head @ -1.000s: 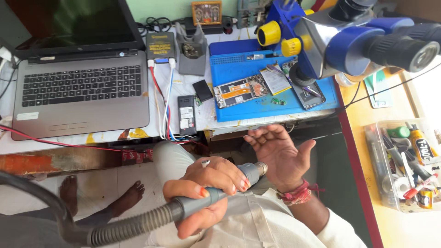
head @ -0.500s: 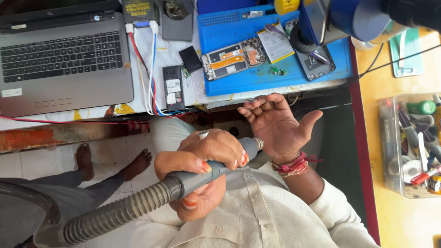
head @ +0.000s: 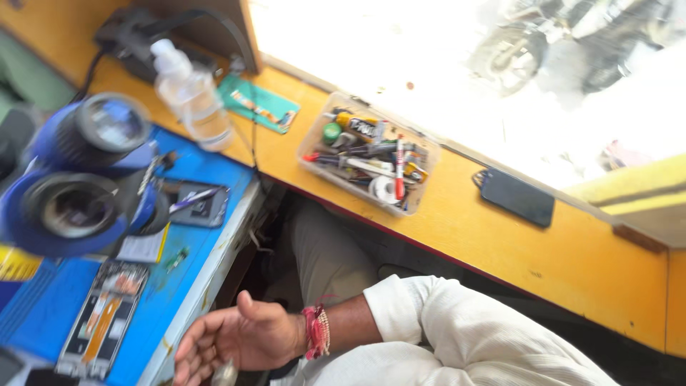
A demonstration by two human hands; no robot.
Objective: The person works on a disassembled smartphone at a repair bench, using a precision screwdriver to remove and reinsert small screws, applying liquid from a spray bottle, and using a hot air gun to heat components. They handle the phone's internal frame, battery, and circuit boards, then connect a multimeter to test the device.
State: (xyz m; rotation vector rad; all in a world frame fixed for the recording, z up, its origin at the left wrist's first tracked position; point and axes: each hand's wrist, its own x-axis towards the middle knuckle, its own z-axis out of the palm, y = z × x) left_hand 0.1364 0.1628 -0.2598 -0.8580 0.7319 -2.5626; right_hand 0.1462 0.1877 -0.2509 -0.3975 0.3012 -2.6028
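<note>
My right hand [head: 239, 337] lies palm up at the bottom of the head view, fingers spread, with a red thread band on its wrist and a white sleeve behind it. The metal tip of a hose nozzle [head: 226, 373] pokes up at the frame's bottom edge, just by the fingers; whether it touches them I cannot tell. My left hand is out of view. To the left, an opened phone [head: 103, 318] lies on a blue work mat [head: 193, 264] beneath a blue microscope [head: 78, 179].
A yellow wooden counter [head: 557, 250] runs along the right. On it are a clear tray of small tools [head: 368, 154], a black phone [head: 518, 196] and a green card [head: 257, 104]. A plastic bottle [head: 189, 93] stands by the microscope. A second phone [head: 200, 204] lies under the lens.
The view has swung right: the laptop is out of frame, and the counter and tool tray have come in. My left hand and the grey hose have dropped out of view. The right hand stays spread.
</note>
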